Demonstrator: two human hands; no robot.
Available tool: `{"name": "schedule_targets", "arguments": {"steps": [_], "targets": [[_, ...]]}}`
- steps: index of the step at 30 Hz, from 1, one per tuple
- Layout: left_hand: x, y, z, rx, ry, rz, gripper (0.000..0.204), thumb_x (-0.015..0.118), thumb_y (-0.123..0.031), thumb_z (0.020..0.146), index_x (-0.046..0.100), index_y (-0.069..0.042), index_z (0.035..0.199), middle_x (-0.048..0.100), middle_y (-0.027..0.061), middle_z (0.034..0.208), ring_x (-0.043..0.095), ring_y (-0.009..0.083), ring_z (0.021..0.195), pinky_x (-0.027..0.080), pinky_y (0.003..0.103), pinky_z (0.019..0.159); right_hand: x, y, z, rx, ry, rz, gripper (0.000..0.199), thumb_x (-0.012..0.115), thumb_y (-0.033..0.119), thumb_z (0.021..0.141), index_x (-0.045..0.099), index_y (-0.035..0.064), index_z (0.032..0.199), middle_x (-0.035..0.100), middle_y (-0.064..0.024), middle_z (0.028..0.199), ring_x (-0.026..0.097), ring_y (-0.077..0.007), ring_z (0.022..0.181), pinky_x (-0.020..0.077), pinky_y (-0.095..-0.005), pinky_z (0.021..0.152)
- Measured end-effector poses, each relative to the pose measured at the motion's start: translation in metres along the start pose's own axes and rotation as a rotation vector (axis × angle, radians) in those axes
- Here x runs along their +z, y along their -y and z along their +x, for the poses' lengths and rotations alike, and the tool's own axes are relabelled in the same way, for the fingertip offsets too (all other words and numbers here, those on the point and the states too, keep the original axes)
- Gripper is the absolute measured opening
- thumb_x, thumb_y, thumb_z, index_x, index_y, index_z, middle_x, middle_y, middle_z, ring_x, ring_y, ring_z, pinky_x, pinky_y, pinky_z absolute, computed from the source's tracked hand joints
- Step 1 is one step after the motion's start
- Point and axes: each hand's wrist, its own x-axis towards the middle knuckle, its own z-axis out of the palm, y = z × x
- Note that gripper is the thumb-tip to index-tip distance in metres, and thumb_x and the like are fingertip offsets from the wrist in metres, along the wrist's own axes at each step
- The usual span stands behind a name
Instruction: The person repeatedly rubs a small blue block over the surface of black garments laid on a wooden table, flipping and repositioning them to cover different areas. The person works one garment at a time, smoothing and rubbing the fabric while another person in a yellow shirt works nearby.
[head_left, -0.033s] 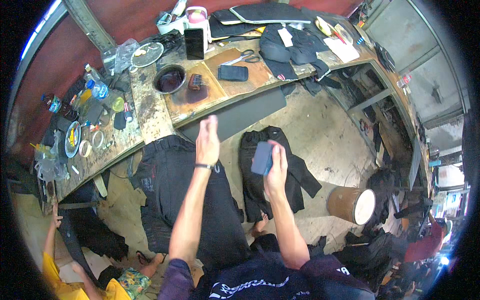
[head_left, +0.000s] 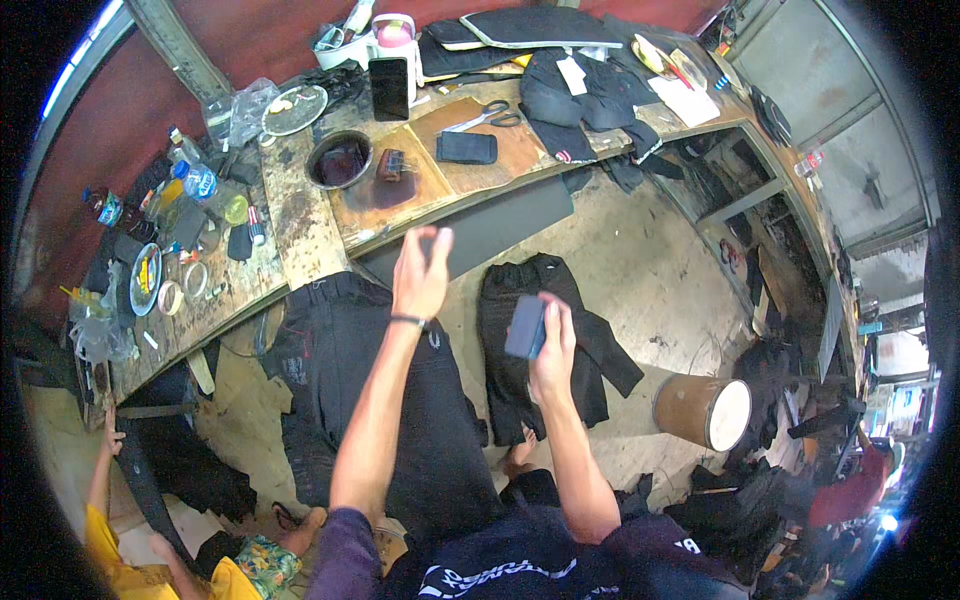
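Note:
My right hand (head_left: 552, 350) is closed on a small dark blue-grey rectangular slab (head_left: 526, 327), above a pair of black trousers (head_left: 507, 375) lying on the floor. Its exact kind does not show. To the left, my left hand (head_left: 420, 275) is raised with nothing in it, the thumb side apart from the bent fingers. Beneath that forearm hangs a large black garment (head_left: 345, 370) with a gathered waist, its upper end at the bench edge. On the wooden bench (head_left: 305, 225) stand a bowl of dark liquid (head_left: 339, 159) and a small brown block (head_left: 391, 165).
Scissors (head_left: 485, 116), a folded dark cloth (head_left: 467, 148) and an upright phone (head_left: 389, 88) are on the bench. Bottles (head_left: 197, 180) and tape rolls (head_left: 171, 297) crowd its left part. A brown drum (head_left: 690, 410) stands at right. Another person's yellow sleeve (head_left: 105, 540) shows lower left.
The thumb and fingers of my left hand have moved further apart. My right hand has tilted the slab a little and lowered it slightly.

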Motion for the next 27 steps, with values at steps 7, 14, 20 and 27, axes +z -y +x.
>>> {"name": "schedule_targets", "arguments": {"steps": [7, 14, 20, 27], "targets": [[0.073, -0.026, 0.210, 0.604, -0.088, 0.791, 0.073, 0.065, -0.046, 0.104, 0.038, -0.021, 0.167, 0.055, 0.0179, 0.152, 0.051, 0.0368, 0.144, 0.043, 0.057, 0.116, -0.043, -0.024, -0.032, 0.277, -0.135, 0.085, 0.044, 0.048, 0.045, 0.116, 0.058, 0.0074, 0.136, 0.073, -0.0142, 0.116, 0.076, -0.0268, 0.091, 0.0647, -0.0414, 0.074], [0.100, 0.026, 0.263, 0.520, -0.044, 1.077, 0.081, 0.060, -0.059, 0.104, 0.030, -0.025, 0.171, 0.015, 0.0130, 0.181, 0.014, 0.0346, 0.167, 0.007, 0.079, 0.126, -0.021, 0.035, -0.019, 0.248, 0.012, 0.337, 0.063, 0.038, 0.060, 0.114, 0.048, 0.0127, 0.155, 0.070, -0.0188, 0.132, 0.072, -0.0265, 0.094, 0.0600, -0.0408, 0.079], [0.018, -0.076, 0.037, 0.214, 0.575, -0.236, 0.040, 0.065, -0.033, 0.108, 0.073, -0.004, 0.134, 0.073, 0.0127, 0.136, 0.066, 0.0240, 0.128, 0.052, 0.041, 0.108, 0.022, 0.068, -0.027, 0.096, 0.235, 0.398, 0.059, 0.040, 0.055, 0.116, 0.048, 0.0116, 0.154, 0.070, -0.0198, 0.130, 0.072, -0.0249, 0.099, 0.0621, -0.0396, 0.085], [-0.088, 0.023, -0.171, 0.038, -0.120, 0.150, 0.034, 0.069, -0.023, 0.105, 0.073, -0.003, 0.131, 0.069, 0.0170, 0.140, 0.061, 0.0390, 0.134, 0.046, 0.048, 0.115, 0.070, 0.012, -0.092, 0.140, 0.412, -0.627, 0.036, 0.049, 0.031, 0.117, 0.061, 0.0075, 0.141, 0.069, -0.0092, 0.119, 0.066, -0.0169, 0.111, 0.0516, -0.0331, 0.101]]}}
